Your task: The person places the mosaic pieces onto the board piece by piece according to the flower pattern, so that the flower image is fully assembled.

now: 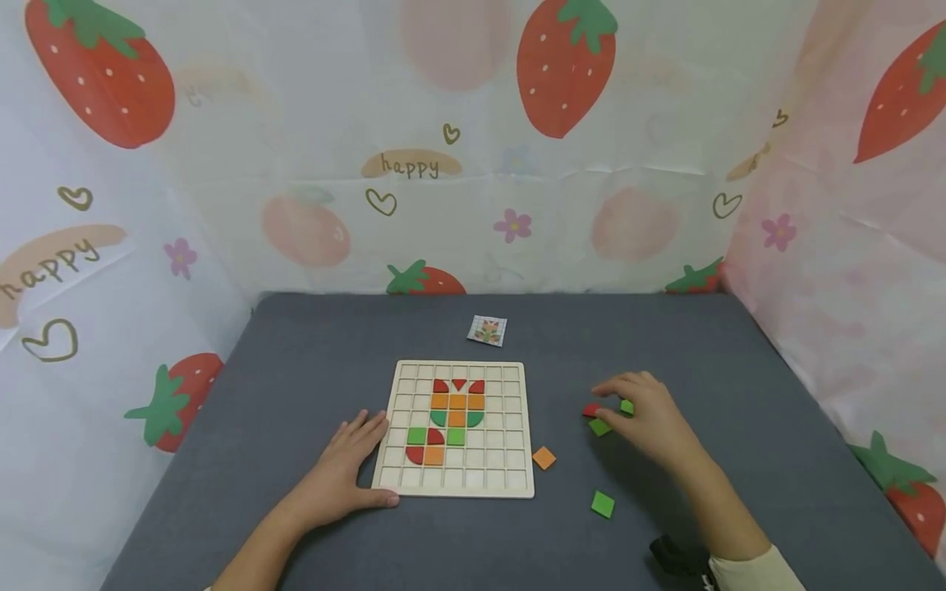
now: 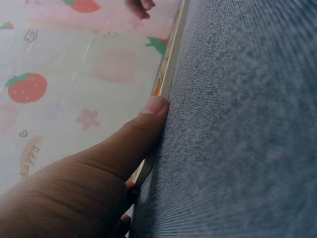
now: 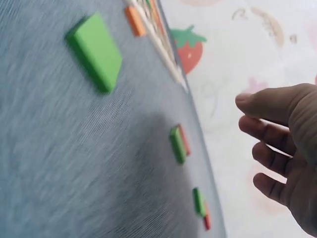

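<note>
A pale wooden grid board lies on the table, with red, orange and green pieces set in several of its squares. My left hand rests against the board's left side, its fingers extended along the edge and its thumb at the near corner. Over loose pieces to the right hovers my right hand, fingers slightly bent and apart from the thumb, holding nothing. Below it are a red piece, a green tile and another green tile. The right wrist view shows the hand raised above the surface.
An orange tile lies just off the board's right edge, and a green square tile sits nearer to me. Behind the board is a small picture card. A black object is beside the right sleeve. Strawberry-printed cloth surrounds the grey table.
</note>
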A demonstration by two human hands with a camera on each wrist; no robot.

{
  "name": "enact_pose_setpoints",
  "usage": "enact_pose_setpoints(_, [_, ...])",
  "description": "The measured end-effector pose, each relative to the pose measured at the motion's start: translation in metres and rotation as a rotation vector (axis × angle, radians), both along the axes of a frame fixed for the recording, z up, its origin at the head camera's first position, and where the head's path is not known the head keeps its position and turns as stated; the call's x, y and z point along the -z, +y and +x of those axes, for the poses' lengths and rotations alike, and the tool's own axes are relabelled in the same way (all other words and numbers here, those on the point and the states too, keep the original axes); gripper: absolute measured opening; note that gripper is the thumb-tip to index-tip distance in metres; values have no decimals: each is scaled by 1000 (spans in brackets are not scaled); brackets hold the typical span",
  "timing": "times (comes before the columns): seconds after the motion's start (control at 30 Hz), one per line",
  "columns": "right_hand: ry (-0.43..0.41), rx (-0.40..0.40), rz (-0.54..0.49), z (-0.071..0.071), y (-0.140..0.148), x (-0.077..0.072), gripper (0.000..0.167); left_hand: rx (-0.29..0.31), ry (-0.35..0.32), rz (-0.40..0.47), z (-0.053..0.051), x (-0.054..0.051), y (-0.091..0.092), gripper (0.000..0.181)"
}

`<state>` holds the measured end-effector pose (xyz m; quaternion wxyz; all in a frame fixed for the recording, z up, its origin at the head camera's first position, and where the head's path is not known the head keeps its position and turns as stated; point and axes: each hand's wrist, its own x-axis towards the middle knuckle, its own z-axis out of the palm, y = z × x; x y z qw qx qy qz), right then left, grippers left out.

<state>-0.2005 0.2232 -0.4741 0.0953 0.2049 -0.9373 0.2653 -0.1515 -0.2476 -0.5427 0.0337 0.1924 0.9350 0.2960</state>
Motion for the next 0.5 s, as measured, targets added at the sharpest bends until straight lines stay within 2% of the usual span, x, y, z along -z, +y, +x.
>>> enact_pose_setpoints(0.3, [-53, -41, -3, -2, 18, 25, 34, -6, -4, 2, 1, -1, 1, 119])
enact_pose_setpoints(0.5, [-79, -60, -5, -3, 21, 35, 39, -14, -12, -2, 2, -1, 0, 119])
